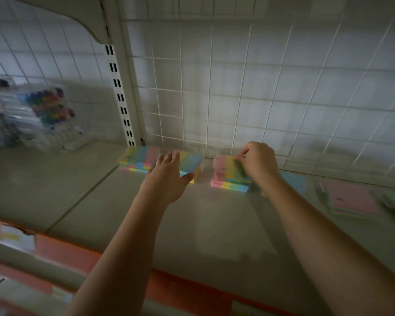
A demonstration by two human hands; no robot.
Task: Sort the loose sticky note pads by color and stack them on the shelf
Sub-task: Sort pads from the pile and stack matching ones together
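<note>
Careful: right hand (258,159) pinching striped stack (229,176) at one o'clock, left hand (169,176) spread flat; could topple, off-centre grip.

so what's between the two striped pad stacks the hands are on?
Head view: nothing sits between the left striped stack and the right striped stack, only a narrow strip of bare shelf.

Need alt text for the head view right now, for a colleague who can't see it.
Two bare hands reach to the back of a beige shelf: the right hand grips a stack of rainbow-striped sticky note pads, the left hand lies flat on another striped stack. Pink pads lie blurred at right before a white wire grid.
</note>
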